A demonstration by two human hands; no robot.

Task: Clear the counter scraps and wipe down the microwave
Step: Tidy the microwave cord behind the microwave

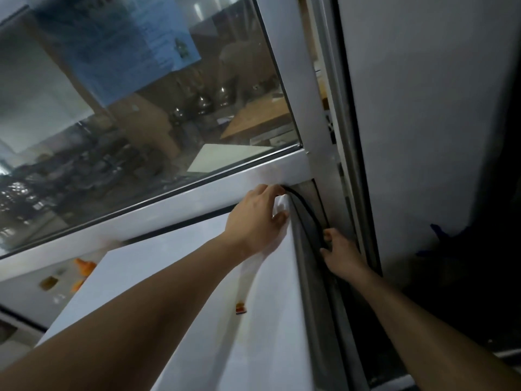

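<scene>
I saw the left hand (258,218) resting on the far top corner of the white microwave (180,300), fingers curled over its edge below the window (135,108). The right hand (339,253) gripped the black cable (306,204) beside the microwave's side.

White microwave (197,306) below window, top stained; orange scraps (84,266) at left.

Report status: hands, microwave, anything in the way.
Left hand gripping microwave top rear corner. Right hand gripping black cable behind it. Stains on top.
</scene>
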